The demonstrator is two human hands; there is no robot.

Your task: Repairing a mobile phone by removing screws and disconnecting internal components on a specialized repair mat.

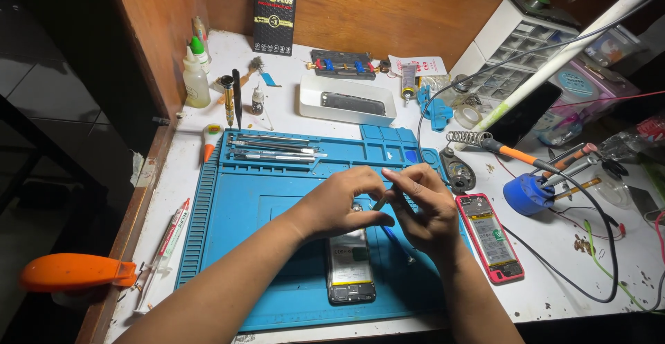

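Left hand (pixel 339 202) and right hand (pixel 426 209) meet over the opened phone (pixel 350 264) at mat (pixel 228 247) centre. The right pinches tweezers (pixel 384 200); the left curls, fingertips touching them. A red phone (pixel 490 236) lies at 3 o'clock.

Matt blue rubbery mat (pixel 242 233) on a smooth white tabletop (pixel 554 281).
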